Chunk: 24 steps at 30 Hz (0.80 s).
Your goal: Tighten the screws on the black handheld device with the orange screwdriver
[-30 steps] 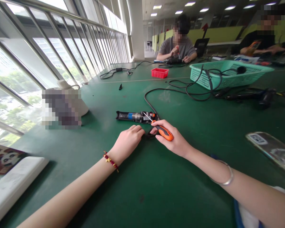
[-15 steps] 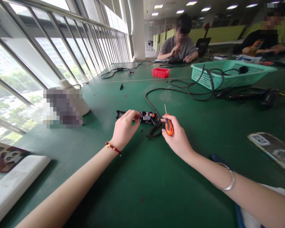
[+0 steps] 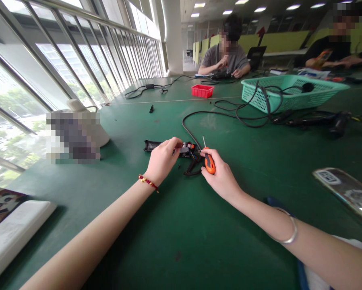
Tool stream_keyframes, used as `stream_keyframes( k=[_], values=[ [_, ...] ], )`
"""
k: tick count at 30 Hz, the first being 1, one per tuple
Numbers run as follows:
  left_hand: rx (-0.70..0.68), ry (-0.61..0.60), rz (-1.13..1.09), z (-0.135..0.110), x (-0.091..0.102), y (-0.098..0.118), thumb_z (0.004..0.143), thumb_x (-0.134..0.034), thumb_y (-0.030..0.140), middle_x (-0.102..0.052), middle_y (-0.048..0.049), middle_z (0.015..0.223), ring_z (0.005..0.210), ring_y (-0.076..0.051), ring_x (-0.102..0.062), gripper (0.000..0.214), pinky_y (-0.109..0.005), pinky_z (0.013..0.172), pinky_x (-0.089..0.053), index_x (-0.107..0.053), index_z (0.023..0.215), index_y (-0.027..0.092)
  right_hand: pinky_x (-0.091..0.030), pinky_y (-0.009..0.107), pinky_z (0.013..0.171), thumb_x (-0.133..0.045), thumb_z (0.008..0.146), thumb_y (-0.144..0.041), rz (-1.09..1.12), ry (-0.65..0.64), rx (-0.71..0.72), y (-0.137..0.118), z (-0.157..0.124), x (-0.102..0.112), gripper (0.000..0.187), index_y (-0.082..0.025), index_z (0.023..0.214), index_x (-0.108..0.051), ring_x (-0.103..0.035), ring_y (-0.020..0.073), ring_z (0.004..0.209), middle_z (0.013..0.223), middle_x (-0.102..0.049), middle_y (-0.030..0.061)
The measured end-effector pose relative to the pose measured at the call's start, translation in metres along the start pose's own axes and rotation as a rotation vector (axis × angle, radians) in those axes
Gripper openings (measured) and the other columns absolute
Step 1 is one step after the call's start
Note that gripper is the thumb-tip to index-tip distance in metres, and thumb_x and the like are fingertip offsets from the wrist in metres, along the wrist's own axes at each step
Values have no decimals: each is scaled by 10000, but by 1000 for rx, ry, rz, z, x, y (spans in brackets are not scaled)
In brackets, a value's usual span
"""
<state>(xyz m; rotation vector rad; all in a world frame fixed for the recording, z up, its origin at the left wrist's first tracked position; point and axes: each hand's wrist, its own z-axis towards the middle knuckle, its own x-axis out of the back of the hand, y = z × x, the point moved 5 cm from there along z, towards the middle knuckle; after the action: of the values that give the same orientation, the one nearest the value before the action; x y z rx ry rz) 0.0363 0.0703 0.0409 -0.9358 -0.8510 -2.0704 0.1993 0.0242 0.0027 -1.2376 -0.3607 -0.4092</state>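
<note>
On the green table [image 3: 168, 225] lies an opened black appliance handle [image 3: 152, 145] with exposed wiring and a black cord [image 3: 188, 135] running off to the right. My left hand [image 3: 162, 161] is closed, its fingertips pinching the exposed inner part of the handle. My right hand [image 3: 220, 177] grips an orange-handled screwdriver [image 3: 209, 163], its thin shaft pointing up and away, just right of the wiring. A small black piece lies on the table between my hands.
A teal basket [image 3: 292, 94] with cables stands at the back right, beside black appliances [image 3: 319, 119]. A red tray [image 3: 202, 91] sits further back. Two other people work at the far end. A phone [image 3: 344, 191] lies right; a white box [image 3: 14, 229] lies left.
My left hand has moved from the table up onto the handle's inner part. My right hand has lifted the screwdriver tip off the handle and turned its shaft upward.
</note>
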Motion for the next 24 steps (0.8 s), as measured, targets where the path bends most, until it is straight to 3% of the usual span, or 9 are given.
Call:
stream_keyframes(
  k=[7,14,18,24],
  values=[
    [-59,-81,227,1,1,12,863,-409,135,-648,-40,893,827,-158,-605,192,-233,658,-457,-524,1012,170,-415,398,942,-499,718,-121,-14,-1,11,0,0,0,451,-229,1153,-451,-557,227,1083,1142,-584,91],
    [-170,-128,423,2,-3,20,900,-370,162,-647,-52,817,770,-172,-607,345,-220,585,-437,-463,1233,167,-427,404,932,-505,715,-130,-31,5,38,2,1,0,453,-234,1153,-451,-560,232,1078,1142,-585,94],
    [-169,-93,389,-3,-4,14,910,-375,198,-680,-63,880,814,-167,-637,378,-222,666,-471,-462,1277,187,-430,405,924,-503,724,-137,-35,2,51,2,0,0,445,-238,1154,-451,-565,232,1065,1134,-585,95],
    [-90,-77,173,-23,11,8,899,-386,223,-589,-56,1185,1075,-174,-558,337,-276,878,-469,-527,1205,210,-421,402,934,-505,727,-136,-52,-4,58,2,0,-1,447,-240,1159,-451,-559,232,1076,1140,-581,92]
  ],
)
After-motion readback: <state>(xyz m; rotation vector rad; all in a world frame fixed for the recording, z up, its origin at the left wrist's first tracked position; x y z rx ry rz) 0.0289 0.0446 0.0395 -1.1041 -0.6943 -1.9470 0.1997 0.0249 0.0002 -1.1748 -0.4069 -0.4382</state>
